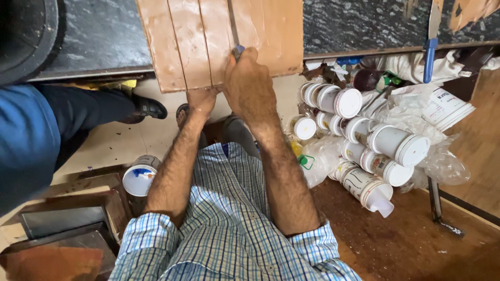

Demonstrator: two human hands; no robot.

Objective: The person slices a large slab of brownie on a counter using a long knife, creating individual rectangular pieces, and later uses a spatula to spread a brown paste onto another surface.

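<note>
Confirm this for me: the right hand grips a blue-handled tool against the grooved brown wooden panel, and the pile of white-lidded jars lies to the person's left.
One thing is wrong: the pile of white-lidded jars lies to the person's right, not left, as the head view shows. The rest stands: the right hand grips a blue-handled tool against the grooved brown wooden panel.
</note>
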